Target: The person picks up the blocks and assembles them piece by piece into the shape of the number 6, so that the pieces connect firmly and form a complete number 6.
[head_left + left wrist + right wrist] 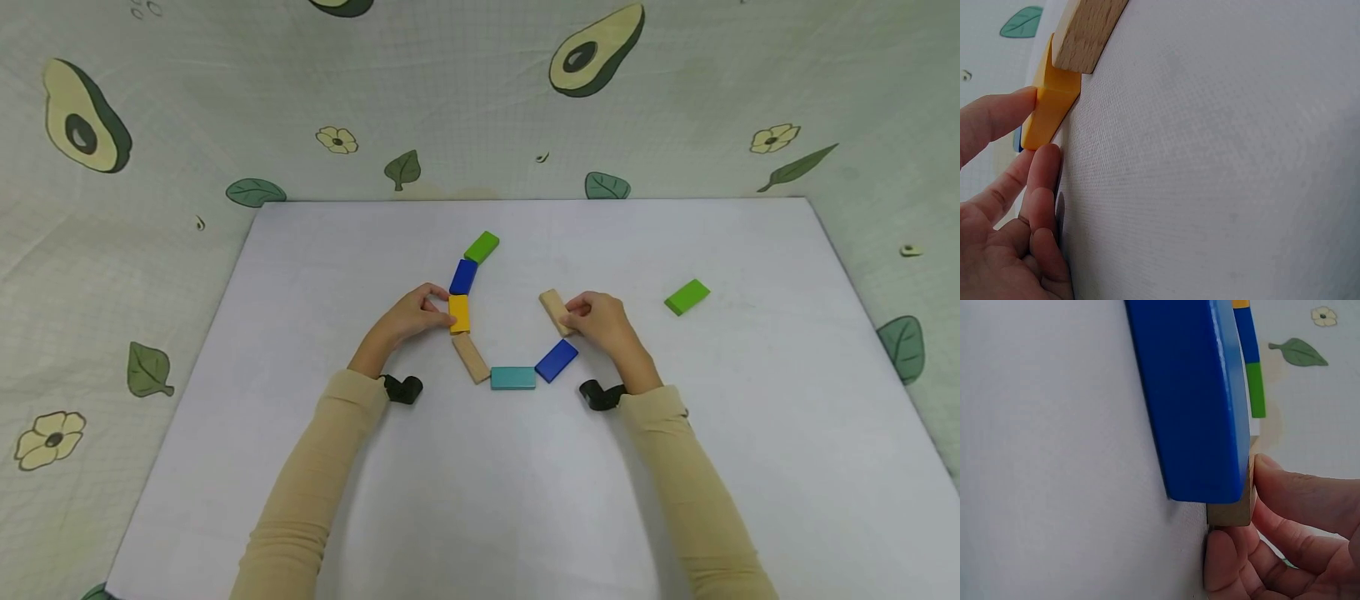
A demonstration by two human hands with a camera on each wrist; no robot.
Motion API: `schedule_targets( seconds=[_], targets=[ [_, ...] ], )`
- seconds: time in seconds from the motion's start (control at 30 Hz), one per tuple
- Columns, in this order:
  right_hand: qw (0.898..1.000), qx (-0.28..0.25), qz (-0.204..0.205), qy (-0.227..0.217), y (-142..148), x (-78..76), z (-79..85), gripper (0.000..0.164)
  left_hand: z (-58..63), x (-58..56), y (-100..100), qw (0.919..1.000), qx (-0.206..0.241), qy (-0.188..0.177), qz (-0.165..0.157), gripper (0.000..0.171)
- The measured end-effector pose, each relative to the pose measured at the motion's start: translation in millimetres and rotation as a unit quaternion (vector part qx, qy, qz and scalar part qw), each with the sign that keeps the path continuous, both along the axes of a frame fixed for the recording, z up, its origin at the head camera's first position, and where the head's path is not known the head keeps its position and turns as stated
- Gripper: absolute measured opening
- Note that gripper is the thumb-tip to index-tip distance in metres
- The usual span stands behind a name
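Note:
In the head view, a curved row of flat blocks lies on the white board. My left hand [411,317] is at the row's left side, its thumb and index finger pinching the yellow block [459,314]. The left wrist view shows the thumb against that yellow block [1054,109], with the other fingers curled beside it. On the right, my right hand [600,321] pinches a plain wooden block [553,310] near the end of a blue block [557,361]. In the right wrist view, the blue block [1191,400] partly hides the wooden block [1230,514].
The row also holds a green block [482,247], another blue block [465,277], a second wooden block [471,358] and a teal block [513,378]. A loose green block [687,297] lies to the right. Avocado-print cloth [480,100] surrounds the white board [480,500].

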State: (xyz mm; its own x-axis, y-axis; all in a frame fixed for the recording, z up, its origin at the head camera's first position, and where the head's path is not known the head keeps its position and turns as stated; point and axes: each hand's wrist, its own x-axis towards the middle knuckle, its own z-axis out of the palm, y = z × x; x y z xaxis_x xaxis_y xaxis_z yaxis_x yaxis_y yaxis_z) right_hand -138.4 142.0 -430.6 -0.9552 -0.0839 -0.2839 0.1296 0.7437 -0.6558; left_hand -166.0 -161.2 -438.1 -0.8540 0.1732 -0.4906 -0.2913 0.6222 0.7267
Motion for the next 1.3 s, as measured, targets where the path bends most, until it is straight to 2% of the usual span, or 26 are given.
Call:
schedule_targets(
  seconds=[0.33,0.93,1.3],
  targets=[
    [1.0,-0.006,0.015,-0.015,1.0,-0.3,1.5,0.033,-0.2,0.1,-0.3,1.0,0.009,0.0,0.003,0.047],
    [0.999,-0.01,0.014,-0.034,2.5,0.0,2.6,0.034,-1.2,0.2,-0.2,0.9999,0.01,0.001,0.008,0.046],
    [0.999,-0.015,0.019,-0.026,2.9,-0.3,0.8,0.034,-1.8,0.0,-0.8,0.9999,0.011,0.003,0.011,0.047]
  ],
)
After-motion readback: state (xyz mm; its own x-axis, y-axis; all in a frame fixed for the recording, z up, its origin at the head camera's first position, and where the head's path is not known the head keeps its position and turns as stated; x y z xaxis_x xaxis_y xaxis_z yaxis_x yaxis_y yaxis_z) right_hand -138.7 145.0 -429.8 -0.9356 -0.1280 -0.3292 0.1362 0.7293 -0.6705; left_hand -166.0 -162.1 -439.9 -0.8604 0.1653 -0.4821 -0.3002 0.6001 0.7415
